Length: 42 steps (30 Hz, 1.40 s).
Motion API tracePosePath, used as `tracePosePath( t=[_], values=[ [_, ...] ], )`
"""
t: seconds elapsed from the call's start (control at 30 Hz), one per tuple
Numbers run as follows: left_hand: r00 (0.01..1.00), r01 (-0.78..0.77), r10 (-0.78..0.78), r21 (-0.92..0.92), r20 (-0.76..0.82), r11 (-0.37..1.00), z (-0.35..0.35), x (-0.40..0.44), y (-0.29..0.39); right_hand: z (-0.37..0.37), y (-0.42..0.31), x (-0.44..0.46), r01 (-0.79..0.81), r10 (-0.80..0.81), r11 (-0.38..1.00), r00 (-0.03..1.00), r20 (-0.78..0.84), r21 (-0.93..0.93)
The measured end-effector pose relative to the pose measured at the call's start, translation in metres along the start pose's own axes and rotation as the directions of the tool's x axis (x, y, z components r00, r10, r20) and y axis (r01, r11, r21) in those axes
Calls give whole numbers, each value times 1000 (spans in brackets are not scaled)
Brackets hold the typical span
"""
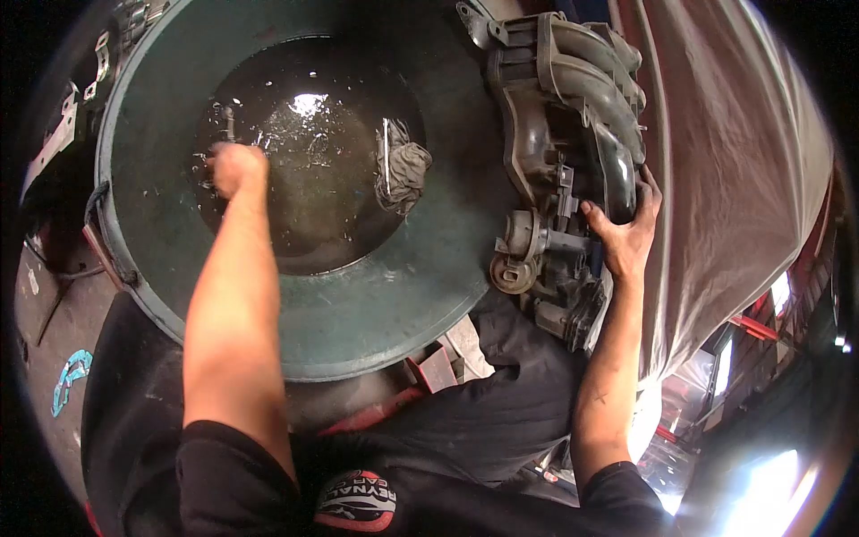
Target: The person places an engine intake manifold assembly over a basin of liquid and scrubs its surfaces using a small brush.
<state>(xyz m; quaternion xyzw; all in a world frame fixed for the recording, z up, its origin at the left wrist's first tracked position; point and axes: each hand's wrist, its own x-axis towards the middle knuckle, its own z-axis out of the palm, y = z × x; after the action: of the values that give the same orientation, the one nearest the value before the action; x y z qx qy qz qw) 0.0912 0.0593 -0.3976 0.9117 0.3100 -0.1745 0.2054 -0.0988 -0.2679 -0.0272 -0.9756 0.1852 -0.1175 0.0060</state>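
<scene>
My left hand point(240, 170) is closed just over the dark liquid point(313, 215) in a large round green tub point(358, 331). Its fingers are blurred, and a small thin object sticks out beyond them; I cannot make out what it is. On the right, a dirty black engine intake manifold point(591, 76) with ribbed, curved pipes rests against the tub's rim. My right hand point(626, 228) grips the manifold's lower pipe, thumb on the near side and fingers round the far side. A grey wet rag point(407, 170) lies in the liquid at the tub's right side.
A brown-grey cover point(716, 152) drapes over something large at the right. Metal parts point(61, 134) lie beyond the tub's left edge. A cord is tied at the tub's left rim. A blue item point(72, 380) lies on the floor at the left, and a red metal piece point(434, 369) shows below the tub.
</scene>
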Motion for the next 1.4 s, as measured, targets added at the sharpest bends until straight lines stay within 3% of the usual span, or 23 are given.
tracePosePath(
  t=[0.07,0.13,0.2,0.27,0.3,0.33,0.37,0.4,0.47,0.53,0.6,0.67,0.7,0.73,0.8,0.9,1.0,1.07,1.2,1.33,1.4],
  values=[
    [975,-130,138,-57,176,990,-11,-16,6,-4,-5,-2,-17,17,1000,1000,22,10],
    [997,65,-58,-162,43,985,-16,-8,2,-4,-4,-1,-17,17,1000,1000,19,14],
    [983,186,-179,-213,49,959,-13,14,-8,-5,1,-1,-10,10,1000,1000,25,-3],
    [958,141,-96,-154,270,978,-8,17,3,-4,4,-2,-14,15,999,1000,13,-33],
    [943,-62,86,-83,320,995,-20,-3,12,-4,1,-3,-37,37,999,999,8,-19],
    [976,-71,127,-289,179,955,-7,-21,17,-4,1,-1,-40,40,999,999,8,-6],
    [975,-114,176,-369,138,922,-31,-59,29,-5,1,0,-40,40,999,999,12,3],
    [974,-100,174,-408,148,907,-33,-83,38,-7,1,-1,-42,42,999,999,20,6],
    [964,-24,197,-684,177,729,-29,-131,50,-8,-1,-1,-47,47,999,999,12,5],
    [953,-31,233,-705,193,709,-75,-182,64,-6,0,-2,-71,71,997,997,6,13],
    [923,-17,317,-801,217,598,-98,-214,73,-7,2,0,-72,72,997,997,2,-7],
    [899,-100,392,-777,197,621,-122,-237,76,-6,3,-3,-92,92,996,996,5,-8],
    [857,-29,435,-818,275,575,-124,-243,80,-6,2,-3,-94,94,995,995,14,-12],
    [839,-82,478,-810,258,581,-138,-249,83,-4,3,-2,-82,82,997,997,5,-13],
    [803,40,512,-883,306,467,-112,-249,96,-2,9,-3,-70,70,997,997,-13,-34],
    [713,409,528,-885,462,223,-111,-246,108,-6,1,-3,-83,83,996,996,-17,-19],
    [640,597,540,-796,547,98,-105,-240,104,-4,-1,0,-66,66,997,998,-18,-27],
    [613,644,555,-763,562,62,-99,-244,99,-4,1,0,-48,48,999,999,-14,-10],
    [545,653,625,-751,558,101,-107,-245,99,-8,-5,0,-57,56,998,998,-11,-31],
    [550,636,652,-768,522,77,-117,-252,101,-10,-9,-1,-112,112,994,994,-11,-12],
    [591,539,607,-820,532,193,-119,-266,99,-12,-9,-1,-130,130,991,992,0,-11]
  ],
)
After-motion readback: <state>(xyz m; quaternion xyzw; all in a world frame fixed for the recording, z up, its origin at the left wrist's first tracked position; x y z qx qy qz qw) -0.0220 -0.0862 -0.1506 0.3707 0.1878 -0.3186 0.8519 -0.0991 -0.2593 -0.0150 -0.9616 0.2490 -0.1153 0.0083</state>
